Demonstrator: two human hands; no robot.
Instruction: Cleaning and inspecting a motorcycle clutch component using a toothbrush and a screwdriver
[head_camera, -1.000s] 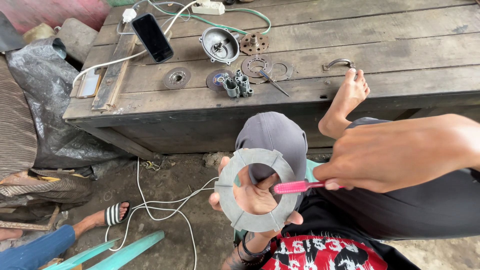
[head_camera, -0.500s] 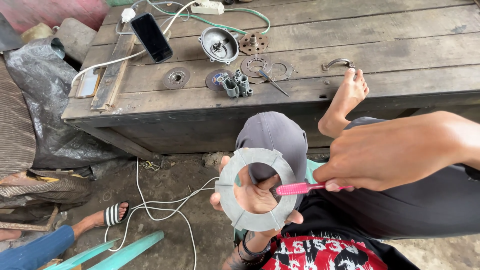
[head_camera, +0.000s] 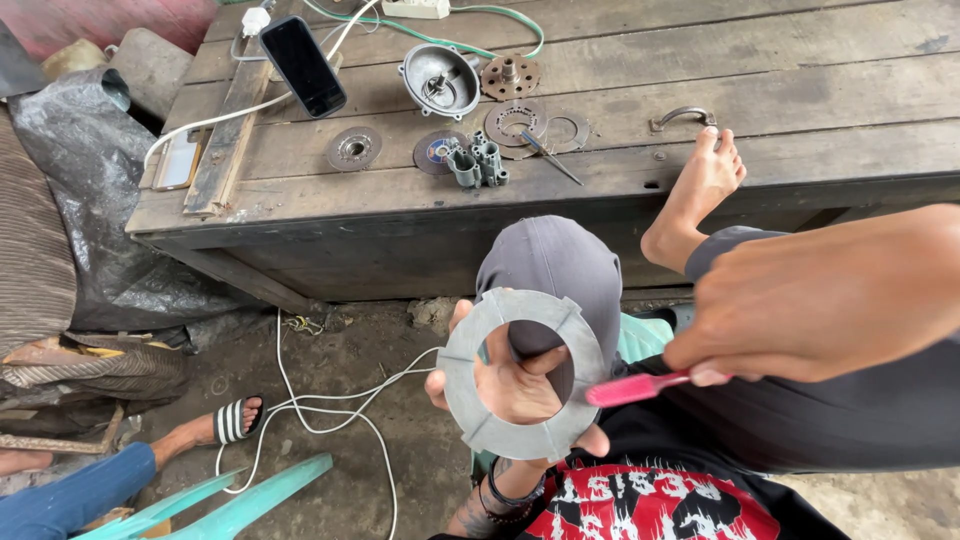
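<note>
Head view: flat grey ring plate (head_camera: 523, 374) is held up in front of the torso, below the bench's near edge, well apart from the bench top. Left hand (head_camera: 515, 385) is seen behind/through the ring's centre hole, fingers curled round its outer rim, thumb at lower right edge; plate is gripped. Right hand (head_camera: 800, 300) is positioned to the ring's right, closed in a pinch on a pink-handled tool (head_camera: 640, 388); tool's tip is laid against the ring's right rim. Wooden bench (head_camera: 800, 90) carries, nr its mid section, a round metal housing (head_camera: 438, 78), several discs and a cluster of small grey cylinders (head_camera: 478, 163). Black phone (head_camera: 303, 66) is propped at the bench's far-left corner. Person's bare foot (head_camera: 700, 190) is rested on the near edge, right of centre.
</note>
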